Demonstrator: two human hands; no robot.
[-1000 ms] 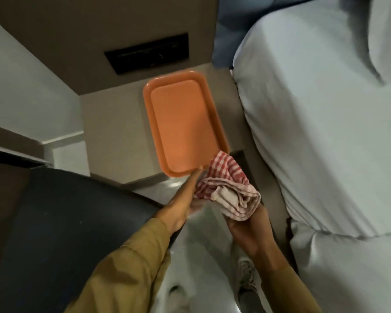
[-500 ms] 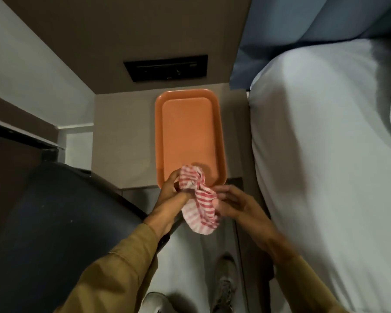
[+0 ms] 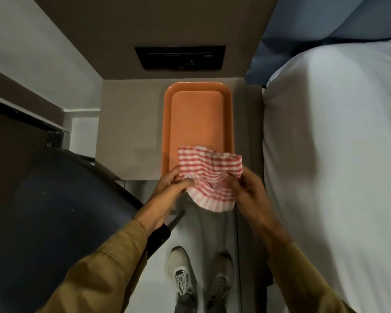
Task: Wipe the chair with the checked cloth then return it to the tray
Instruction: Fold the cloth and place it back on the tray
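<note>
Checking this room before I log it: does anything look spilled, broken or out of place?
Nothing stands out. The tray lies flat and bare on the bedside table; both hands hold the cloth over its near end, crumpled but not torn.

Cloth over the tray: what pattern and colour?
Red-and-white check on the cloth, held by both hands; clearest in the head view.

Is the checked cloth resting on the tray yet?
Cannot tell. In the head view the checked cloth, held by the left hand and right hand, overlaps the tray near end, but no contact or gap shows.
</note>
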